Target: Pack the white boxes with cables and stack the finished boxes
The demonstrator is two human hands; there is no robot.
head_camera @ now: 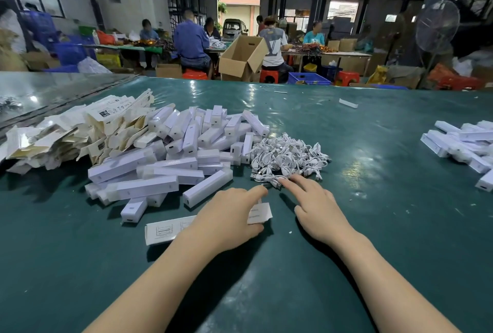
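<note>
My left hand [229, 220] lies over a long white box [165, 231] flat on the green table [386, 239]. Its thumb curls at the box's open flap end and its index finger points at the cables. My right hand [317, 207] reaches forward, its straight index finger touching a cable at the near edge of the white cable pile [285, 154]; its thumb stays apart. A heap of white boxes [181, 151] lies left of the cables. Another group of white boxes [461, 143] is stacked at the right edge.
Flat, unfolded cartons [80, 132] are heaped at the far left. One lone white box [348, 103] lies far back on the table. Beyond the table, several people sit at other benches among cardboard cartons [242, 58], blue crates and red stools.
</note>
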